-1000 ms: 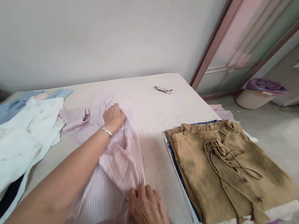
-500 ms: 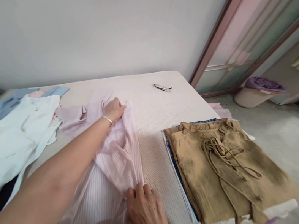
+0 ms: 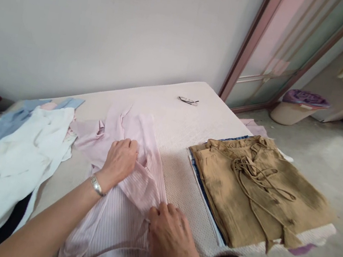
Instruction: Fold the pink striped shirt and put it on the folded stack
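Left hand (image 3: 121,159): comes in from lower left, forearm on a diagonal, back of hand up, fingers bent down onto the pink shirt (image 3: 123,222). Bracelet (image 3: 97,185) on that wrist. Its grip looks loosely curled; fingertips are under the hand, so can't tell if it has cloth pinched or just presses.

Right hand (image 3: 170,230): from lower right, nearer the camera, knuckles up, fingers pointing to upper left. Grip closed, thumb and fingers pinching the shirt's right edge.

Shirt lies on the pale surface (image 3: 173,133), between the white clothes (image 3: 1,169) at left and the folded tan garment (image 3: 256,192) at right. Long axis runs from the bottom of the view away toward the wall (image 3: 123,40). One part sticks out left at the far end, probably a sleeve. A striped fold slants between the hands.

Near end of shirt reaches the bottom of the view, partly cut off. Can't make out which end is the collar. Both forearms are cut off by the frame; right palm hidden.
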Demonstrator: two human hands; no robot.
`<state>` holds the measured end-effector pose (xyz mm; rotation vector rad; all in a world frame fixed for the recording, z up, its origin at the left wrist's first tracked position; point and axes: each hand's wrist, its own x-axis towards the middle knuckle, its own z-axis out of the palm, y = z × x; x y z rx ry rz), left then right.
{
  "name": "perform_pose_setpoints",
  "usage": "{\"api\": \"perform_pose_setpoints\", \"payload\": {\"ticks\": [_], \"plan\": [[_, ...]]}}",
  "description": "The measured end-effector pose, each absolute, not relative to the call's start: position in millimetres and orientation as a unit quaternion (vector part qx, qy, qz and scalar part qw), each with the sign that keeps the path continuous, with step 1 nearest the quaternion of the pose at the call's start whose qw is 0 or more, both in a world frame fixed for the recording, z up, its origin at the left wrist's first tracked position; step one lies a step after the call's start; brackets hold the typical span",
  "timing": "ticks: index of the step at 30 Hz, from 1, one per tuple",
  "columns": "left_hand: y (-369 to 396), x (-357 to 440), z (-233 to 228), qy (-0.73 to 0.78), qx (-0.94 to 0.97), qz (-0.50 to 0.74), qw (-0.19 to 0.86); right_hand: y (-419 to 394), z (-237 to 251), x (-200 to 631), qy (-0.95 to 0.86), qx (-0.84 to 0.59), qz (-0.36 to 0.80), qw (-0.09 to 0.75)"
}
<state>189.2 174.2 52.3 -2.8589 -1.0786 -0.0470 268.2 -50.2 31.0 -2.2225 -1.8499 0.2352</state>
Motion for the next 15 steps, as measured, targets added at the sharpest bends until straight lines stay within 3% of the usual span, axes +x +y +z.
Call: {"api": "perform_pose_setpoints", "payload": {"ticks": [3, 5, 10, 13, 15], "plan": [[135, 163, 54, -0.213, -0.975, -0.055, -0.026, -42, 59, 294, -0.596, -0.772, 0.155, 0.157], [108, 141, 47, -0.143, -0.987, -0.033, -0.067, -38, 75, 312, -0.528, -0.81, 0.144, 0.209], [74, 92, 32, -0.177, -0.982, -0.021, -0.068, -38, 85, 327, -0.458, -0.825, 0.12, 0.308], [70, 83, 29, -0.186, -0.979, -0.044, -0.069, -39, 80, 313, -0.526, -0.784, 0.143, 0.297], [64, 84, 26, -0.184, -0.978, -0.065, -0.068, -40, 75, 301, -0.58, -0.761, 0.161, 0.242]]}}
